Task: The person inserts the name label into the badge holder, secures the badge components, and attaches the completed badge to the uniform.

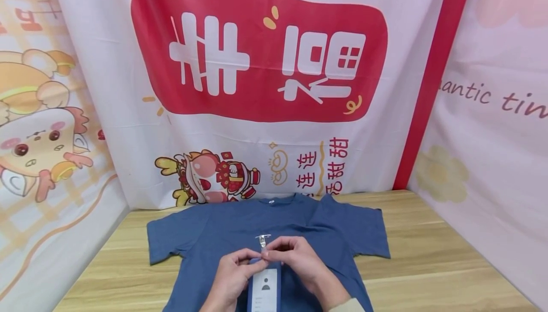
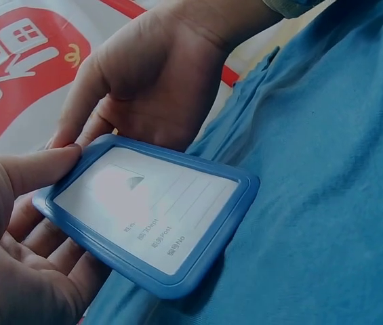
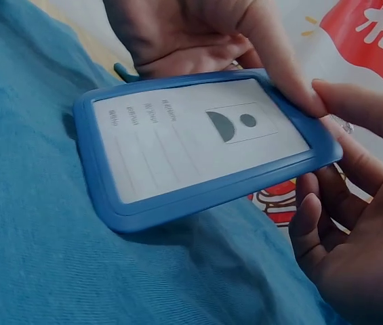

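Observation:
A blue-framed badge holder with a white card and a printed person icon is held up over a blue T-shirt. My left hand grips its upper left corner, thumb on the front and fingers behind, as the left wrist view shows the holder tilted. At the top edge, my right hand pinches the strap of a shiny metal badge clip between thumb and index finger. The clip sticks up past the fingertips. In the right wrist view the two thumbs meet at the holder's top end, hiding the slot.
The T-shirt lies spread out on a wooden table, its collar toward the back. A white cloth with a red printed panel hangs behind the table. Printed cloths also stand along the left and right sides.

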The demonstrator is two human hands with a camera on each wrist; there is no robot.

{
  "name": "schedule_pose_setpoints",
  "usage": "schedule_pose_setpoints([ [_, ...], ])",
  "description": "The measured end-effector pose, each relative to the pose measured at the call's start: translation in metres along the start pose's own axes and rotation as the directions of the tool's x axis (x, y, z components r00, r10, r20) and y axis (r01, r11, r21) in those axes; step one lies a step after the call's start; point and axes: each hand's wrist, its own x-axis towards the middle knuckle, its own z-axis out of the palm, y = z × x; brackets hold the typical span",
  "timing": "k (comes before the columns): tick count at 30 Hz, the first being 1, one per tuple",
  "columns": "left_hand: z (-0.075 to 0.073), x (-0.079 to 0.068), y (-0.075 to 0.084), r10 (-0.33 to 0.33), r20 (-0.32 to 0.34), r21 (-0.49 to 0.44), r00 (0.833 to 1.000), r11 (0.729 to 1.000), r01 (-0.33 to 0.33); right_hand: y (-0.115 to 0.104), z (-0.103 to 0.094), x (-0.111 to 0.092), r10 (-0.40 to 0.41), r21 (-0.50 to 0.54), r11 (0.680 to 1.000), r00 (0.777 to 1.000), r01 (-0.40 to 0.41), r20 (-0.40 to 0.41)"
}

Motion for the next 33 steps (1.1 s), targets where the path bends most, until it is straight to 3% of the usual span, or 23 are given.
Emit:
schedule_pose_setpoints([
  [9, -0.008, 0.004, 0.006, -0.035, 0.051, 0.032, 0.998, 0.999, 0.033, 0.0, -0.004, 0.002, -0.01, -0.022, 1.0, 1.0, 0.01, 0.0],
  [16, -0.014, 0.005, 0.021, 0.03, -0.097, -0.007, 0.995, 1.0, -0.031, 0.002, 0.002, 0.003, -0.036, -0.061, 0.998, 0.999, 0.035, -0.013],
  [21, -0.006, 0.005, 0.025, 0.112, -0.146, 0.062, 0.983, 0.993, -0.104, 0.005, 0.013, 0.004, -0.078, -0.106, 0.991, 0.997, 0.078, 0.003],
  [25, -0.006, 0.004, 0.025, 0.117, -0.182, 0.085, 0.976, 0.991, -0.103, 0.005, 0.019, 0.003, -0.074, -0.119, 0.99, 0.997, 0.074, 0.005],
  [33, -0.014, 0.009, 0.025, 0.064, -0.119, -0.005, 0.991, 0.998, -0.066, 0.004, 0.018, 0.001, -0.101, -0.137, 0.986, 0.995, 0.097, -0.019],
])
